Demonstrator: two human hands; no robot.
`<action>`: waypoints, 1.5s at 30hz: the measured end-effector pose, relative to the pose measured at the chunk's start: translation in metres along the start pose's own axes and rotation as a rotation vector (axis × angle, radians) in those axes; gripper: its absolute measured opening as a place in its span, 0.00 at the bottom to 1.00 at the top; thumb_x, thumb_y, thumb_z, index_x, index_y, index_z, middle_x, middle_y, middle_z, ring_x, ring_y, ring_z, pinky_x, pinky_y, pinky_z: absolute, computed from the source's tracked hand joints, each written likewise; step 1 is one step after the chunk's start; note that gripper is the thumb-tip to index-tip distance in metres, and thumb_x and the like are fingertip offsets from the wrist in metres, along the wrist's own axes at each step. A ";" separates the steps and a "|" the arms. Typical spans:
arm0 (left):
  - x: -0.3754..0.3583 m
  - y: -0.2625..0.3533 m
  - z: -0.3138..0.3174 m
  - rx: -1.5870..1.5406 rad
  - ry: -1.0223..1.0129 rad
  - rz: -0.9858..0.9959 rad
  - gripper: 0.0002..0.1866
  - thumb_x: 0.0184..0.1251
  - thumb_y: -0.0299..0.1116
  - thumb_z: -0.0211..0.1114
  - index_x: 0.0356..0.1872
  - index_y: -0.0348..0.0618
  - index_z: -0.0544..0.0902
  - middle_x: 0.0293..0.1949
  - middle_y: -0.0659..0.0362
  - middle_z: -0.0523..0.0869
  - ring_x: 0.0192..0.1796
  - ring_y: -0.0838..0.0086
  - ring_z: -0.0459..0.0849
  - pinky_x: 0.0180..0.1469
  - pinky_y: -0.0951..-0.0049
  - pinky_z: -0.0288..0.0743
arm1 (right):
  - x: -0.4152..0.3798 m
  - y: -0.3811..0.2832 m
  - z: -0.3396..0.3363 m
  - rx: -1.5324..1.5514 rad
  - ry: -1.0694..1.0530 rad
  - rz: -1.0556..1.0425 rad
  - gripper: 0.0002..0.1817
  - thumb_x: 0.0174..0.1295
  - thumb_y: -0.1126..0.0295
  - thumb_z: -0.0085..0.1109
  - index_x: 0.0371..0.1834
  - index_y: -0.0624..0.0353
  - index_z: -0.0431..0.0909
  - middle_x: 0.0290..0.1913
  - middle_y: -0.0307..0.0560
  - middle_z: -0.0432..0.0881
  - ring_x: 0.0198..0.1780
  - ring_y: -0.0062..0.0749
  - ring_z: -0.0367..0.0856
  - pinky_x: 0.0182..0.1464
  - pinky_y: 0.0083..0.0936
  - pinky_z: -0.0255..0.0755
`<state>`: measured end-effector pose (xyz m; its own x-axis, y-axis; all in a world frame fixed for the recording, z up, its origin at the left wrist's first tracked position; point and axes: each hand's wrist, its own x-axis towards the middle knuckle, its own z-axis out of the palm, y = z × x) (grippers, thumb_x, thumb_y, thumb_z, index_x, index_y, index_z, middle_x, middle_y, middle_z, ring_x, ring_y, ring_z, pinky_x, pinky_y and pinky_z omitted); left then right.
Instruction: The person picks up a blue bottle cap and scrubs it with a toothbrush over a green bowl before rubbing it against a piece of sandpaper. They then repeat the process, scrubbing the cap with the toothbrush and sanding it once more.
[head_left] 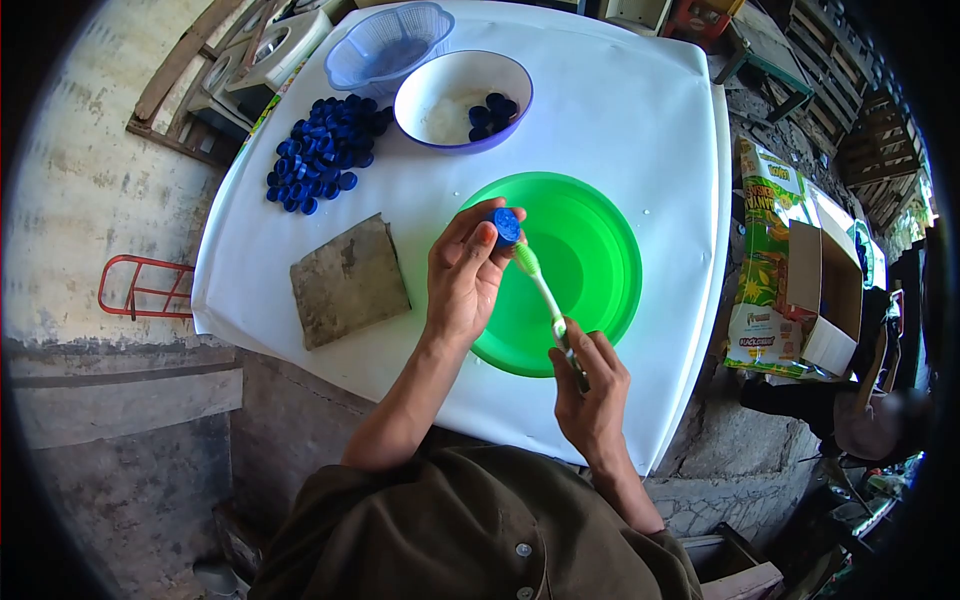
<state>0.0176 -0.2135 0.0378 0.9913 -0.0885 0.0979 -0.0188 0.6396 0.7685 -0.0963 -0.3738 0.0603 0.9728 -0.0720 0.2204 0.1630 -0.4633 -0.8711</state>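
My left hand (468, 262) pinches a blue bottle cap (507, 227) between thumb and fingers, over the left part of a green basin (610, 270). A green and white toothbrush (545, 295) is gripped by its handle in my right hand (592, 385), near the basin's front edge. The brush head is right beside the cap and seems to touch its lower edge. Farther back on the left lies a pile of blue bottle caps (325, 150). Several more dark blue caps (492, 115) sit in a white and purple bowl (420, 110) with something whitish in it.
A blue plastic basket (385, 50) stands behind the bowl. A worn grey-brown slab (350, 283) lies on the white-covered table (640, 110), left of my left hand. Beyond the right edge are an open cardboard box (825, 290) and a person (870, 420).
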 end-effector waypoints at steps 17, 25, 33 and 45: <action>-0.008 -0.013 0.004 -0.043 -0.139 -0.042 0.21 0.78 0.36 0.60 0.64 0.34 0.76 0.58 0.49 0.83 0.58 0.65 0.83 0.65 0.63 0.76 | 0.019 -0.006 -0.004 0.035 -0.016 0.011 0.19 0.61 0.83 0.64 0.57 0.68 0.80 0.32 0.54 0.79 0.27 0.42 0.78 0.29 0.34 0.71; -0.004 -0.007 -0.006 -0.003 -0.189 -0.025 0.20 0.76 0.34 0.62 0.63 0.35 0.77 0.58 0.50 0.83 0.58 0.63 0.83 0.64 0.61 0.77 | 0.018 -0.001 -0.004 0.036 -0.024 0.005 0.19 0.61 0.83 0.64 0.57 0.69 0.80 0.30 0.55 0.78 0.26 0.43 0.78 0.29 0.33 0.71; 0.000 0.007 -0.009 0.192 -0.044 0.003 0.16 0.72 0.30 0.67 0.56 0.34 0.78 0.51 0.55 0.83 0.52 0.69 0.84 0.60 0.65 0.79 | 0.007 0.014 -0.017 0.098 0.067 0.166 0.15 0.63 0.83 0.63 0.53 0.73 0.81 0.36 0.50 0.83 0.33 0.29 0.80 0.33 0.25 0.72; -0.027 -0.006 0.005 1.463 -0.237 0.378 0.12 0.64 0.34 0.72 0.48 0.51 0.85 0.50 0.58 0.76 0.57 0.57 0.70 0.57 0.52 0.69 | 0.007 0.015 -0.032 0.044 0.089 0.291 0.18 0.70 0.78 0.58 0.62 0.67 0.77 0.37 0.37 0.80 0.21 0.10 0.66 0.20 0.16 0.54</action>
<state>-0.0098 -0.2186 0.0336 0.8585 -0.3055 0.4120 -0.5071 -0.6262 0.5923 -0.0923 -0.4095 0.0634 0.9617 -0.2740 -0.0054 -0.1115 -0.3731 -0.9211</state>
